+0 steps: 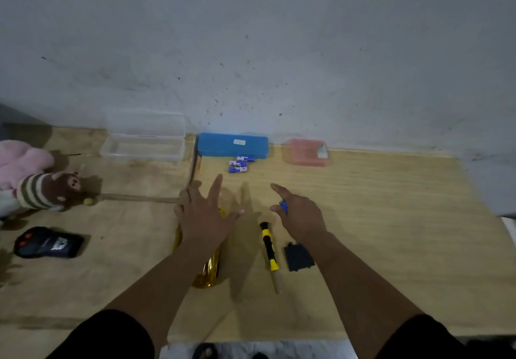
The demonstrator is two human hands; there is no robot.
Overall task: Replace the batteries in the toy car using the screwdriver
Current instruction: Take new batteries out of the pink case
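Observation:
The gold toy car (pixel 208 273) lies on the wooden table, mostly hidden under my left hand (pixel 205 215) and forearm. That hand is spread flat over the car with straight fingers. My right hand (pixel 300 217) hovers to the right with its index finger stretched out, and a blue battery (pixel 284 205) is tucked between its thumb and fingers. Between my hands lies the yellow-and-black screwdriver (pixel 269 250), tip towards me. A black battery cover (pixel 298 257) lies just right of it. Three blue batteries (pixel 239 164) lie further back.
Along the wall stand a clear plastic box (pixel 145 142), a blue case (pixel 233 145) and a pink box (pixel 305 152). Plush toys (pixel 42 188) and a black remote control (pixel 49 243) sit at the left. The table's front edge is near my elbows.

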